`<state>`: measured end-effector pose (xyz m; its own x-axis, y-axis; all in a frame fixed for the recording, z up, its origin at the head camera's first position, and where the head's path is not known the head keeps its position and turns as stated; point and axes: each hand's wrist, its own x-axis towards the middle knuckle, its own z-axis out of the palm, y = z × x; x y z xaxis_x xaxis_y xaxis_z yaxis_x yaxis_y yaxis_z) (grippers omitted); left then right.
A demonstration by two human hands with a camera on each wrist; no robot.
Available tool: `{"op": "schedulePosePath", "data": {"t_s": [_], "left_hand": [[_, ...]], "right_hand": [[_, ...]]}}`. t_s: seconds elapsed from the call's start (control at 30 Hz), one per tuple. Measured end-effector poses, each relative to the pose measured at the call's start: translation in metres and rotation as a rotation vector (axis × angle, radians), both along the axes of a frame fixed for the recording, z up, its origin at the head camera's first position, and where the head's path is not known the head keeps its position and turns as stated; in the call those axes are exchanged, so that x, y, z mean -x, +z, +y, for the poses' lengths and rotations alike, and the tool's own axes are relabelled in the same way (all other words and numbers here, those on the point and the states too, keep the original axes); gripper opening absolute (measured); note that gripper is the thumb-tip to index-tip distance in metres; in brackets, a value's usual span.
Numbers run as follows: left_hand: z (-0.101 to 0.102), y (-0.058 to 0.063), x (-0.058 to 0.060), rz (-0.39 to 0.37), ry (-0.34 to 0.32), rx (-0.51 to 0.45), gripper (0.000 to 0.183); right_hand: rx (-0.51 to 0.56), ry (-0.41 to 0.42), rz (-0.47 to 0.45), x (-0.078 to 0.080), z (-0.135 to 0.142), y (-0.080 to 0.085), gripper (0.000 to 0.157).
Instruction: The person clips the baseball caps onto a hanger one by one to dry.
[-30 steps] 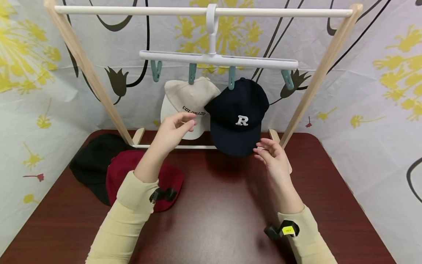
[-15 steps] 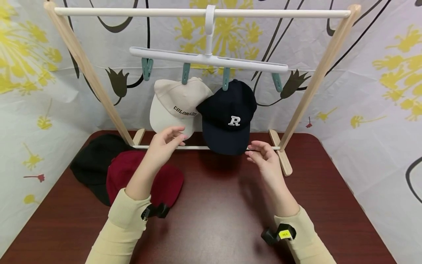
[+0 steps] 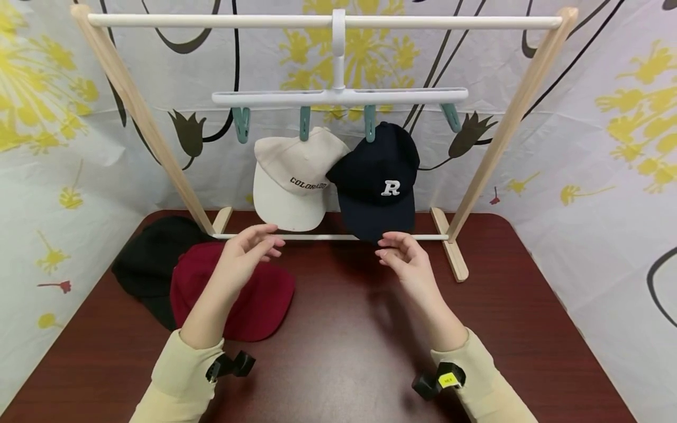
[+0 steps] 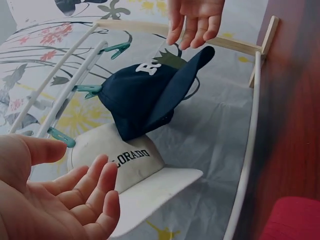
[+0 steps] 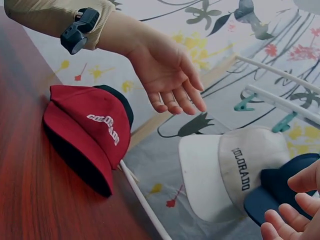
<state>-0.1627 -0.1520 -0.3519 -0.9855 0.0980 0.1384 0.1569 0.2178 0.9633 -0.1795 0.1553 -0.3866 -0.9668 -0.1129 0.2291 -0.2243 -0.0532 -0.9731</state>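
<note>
A cream cap (image 3: 288, 161) lettered COLORADO and a navy cap (image 3: 376, 170) with a white R hang side by side from a white hanger (image 3: 338, 97), each under a green clip. The navy cap overlaps the cream cap's edge. My left hand (image 3: 245, 252) is in front of and below the cream cap, fingers loosely bent and holding nothing. Close to the navy cap's brim is my right hand (image 3: 406, 258), also holding nothing; the left wrist view shows a gap between its fingertips and the brim (image 4: 192, 80).
A white-barred wooden rack (image 3: 508, 126) carries the hanger. On the brown table (image 3: 338, 352), a red cap (image 3: 259, 299) lies against a black cap (image 3: 150, 258) at the left. Another green clip (image 3: 241, 124) hangs near each hanger end. Patterned cloth (image 3: 582, 176) covers the walls.
Both hands have drawn down and apart from in front of the caps, the left one leaving the cream cap uncovered. The hanger with both caps has swung left, then partly back right, and now hangs level.
</note>
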Motion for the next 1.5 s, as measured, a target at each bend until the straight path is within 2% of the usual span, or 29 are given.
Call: {"op": "schedulePosePath", "data": {"t_s": [0.33, 0.7, 0.97, 1.17, 1.33, 1.5], "left_hand": [[-0.01, -0.014, -0.019, -0.026, 0.067, -0.094, 0.033], [-0.02, -0.029, -0.04, -0.112, 0.13, -0.132, 0.032], [-0.025, -0.041, -0.048, -0.163, 0.169, -0.175, 0.032], [-0.028, -0.05, -0.056, -0.197, 0.195, -0.258, 0.021], [-0.032, -0.06, -0.061, -0.26, 0.207, -0.31, 0.018], [-0.032, -0.07, -0.063, -0.348, 0.231, -0.331, 0.028]], "right_hand": [[-0.051, 0.035, 0.008, 0.0, -0.011, -0.003, 0.031], [-0.146, 0.083, 0.007, 0.002, -0.018, -0.006, 0.03], [-0.229, 0.147, -0.004, 0.005, -0.027, -0.012, 0.03], [-0.28, 0.213, -0.019, 0.009, -0.037, -0.02, 0.029], [-0.311, 0.263, -0.037, 0.011, -0.045, -0.028, 0.03], [-0.359, 0.287, -0.051, 0.011, -0.05, -0.033, 0.031]]}}
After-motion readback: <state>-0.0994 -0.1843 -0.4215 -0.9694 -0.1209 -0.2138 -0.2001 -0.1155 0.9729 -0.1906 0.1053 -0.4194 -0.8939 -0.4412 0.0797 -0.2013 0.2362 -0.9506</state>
